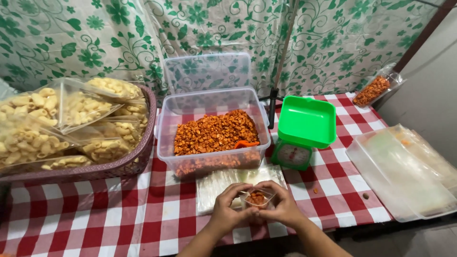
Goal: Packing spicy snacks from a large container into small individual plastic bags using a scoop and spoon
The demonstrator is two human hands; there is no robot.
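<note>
Both my hands hold a small clear plastic bag [257,197] with orange-brown snack pieces inside, low at the table's front middle. My left hand [229,209] grips its left side and my right hand [282,206] grips its right side, fingers curled round the bag's open top. Under the hands lies a flat stack of empty clear bags [214,186]. Just beyond stands a clear plastic tub [167,128] filled with the same orange-brown snack, with an orange scoop [247,143] lying in it.
A green kitchen scale [304,131] stands right of the tub. A purple basket [128,164] of bagged pale snacks fills the left. A clear lid [207,71] leans behind the tub. Clear trays [404,171] and a filled bag [373,89] lie at the right.
</note>
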